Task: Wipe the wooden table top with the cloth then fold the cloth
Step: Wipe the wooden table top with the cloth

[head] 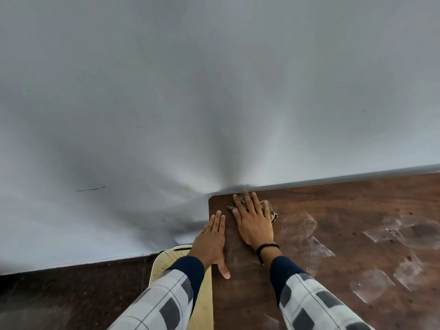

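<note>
The right hand [253, 222] is pressing on the bunched cloth [270, 209], fingers spread wide, at the far left corner of the table [345, 210]. The left hand [212, 236] is lying on the table's left edge, fingers straight and close. A hard push could be sending the cloth off the nearby edge. The right hand is hiding most of the cloth, and the picture is cutting off the table's right side

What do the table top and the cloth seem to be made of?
The table top: dark brown wood or wood-look laminate, dull finish, with visible grain and whitish smears. The cloth: soft fabric with a brown-and-tan pattern, crumpled under the right hand.
</note>
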A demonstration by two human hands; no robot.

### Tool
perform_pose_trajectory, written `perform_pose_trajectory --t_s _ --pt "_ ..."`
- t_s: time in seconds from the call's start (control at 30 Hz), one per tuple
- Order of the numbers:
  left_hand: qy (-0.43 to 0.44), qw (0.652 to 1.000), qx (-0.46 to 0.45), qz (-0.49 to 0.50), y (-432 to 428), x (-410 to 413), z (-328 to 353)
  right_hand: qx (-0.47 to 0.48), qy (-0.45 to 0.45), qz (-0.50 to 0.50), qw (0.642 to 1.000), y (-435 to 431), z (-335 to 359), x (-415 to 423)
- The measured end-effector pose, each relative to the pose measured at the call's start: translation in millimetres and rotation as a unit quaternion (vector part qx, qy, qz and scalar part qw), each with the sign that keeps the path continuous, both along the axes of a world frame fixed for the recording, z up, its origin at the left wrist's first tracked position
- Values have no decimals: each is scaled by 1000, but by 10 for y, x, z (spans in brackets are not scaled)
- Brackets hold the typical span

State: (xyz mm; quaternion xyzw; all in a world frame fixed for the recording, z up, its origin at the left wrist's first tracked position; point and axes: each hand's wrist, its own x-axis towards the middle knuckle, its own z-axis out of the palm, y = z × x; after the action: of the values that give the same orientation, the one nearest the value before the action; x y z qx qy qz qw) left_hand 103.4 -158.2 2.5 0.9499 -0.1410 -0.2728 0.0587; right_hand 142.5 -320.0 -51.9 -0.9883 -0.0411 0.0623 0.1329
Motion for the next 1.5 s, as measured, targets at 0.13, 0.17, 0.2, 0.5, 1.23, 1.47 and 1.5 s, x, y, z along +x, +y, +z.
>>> perform_pose_trajectory --t_s 0.13,0.17,0.2,0.5,1.23,1.47,1.5 --pt "-5 1000 1 0 -3 -22 23 7 0 15 1000 64 6 -59" --pt "-5 1000 -1 2 2 -22 23 -6 -11 54 998 9 -24 -117" --pt "-4 1000 -4 4 4 -19 26 -20 -15 89 996 -76 -42 -153" --pt "-4 1000 -5 1 6 -18 41 3 3 74 997 129 5 64" --pt "-9 1000 -6 1 20 -42 53 -2 -4 64 998 -120 -26 -14" --pt "-6 1000 11 -2 6 -32 39 15 19 4 1000 41 44 65" --pt "-6 1000 9 -3 9 -30 36 16 24 24 999 19 43 33"
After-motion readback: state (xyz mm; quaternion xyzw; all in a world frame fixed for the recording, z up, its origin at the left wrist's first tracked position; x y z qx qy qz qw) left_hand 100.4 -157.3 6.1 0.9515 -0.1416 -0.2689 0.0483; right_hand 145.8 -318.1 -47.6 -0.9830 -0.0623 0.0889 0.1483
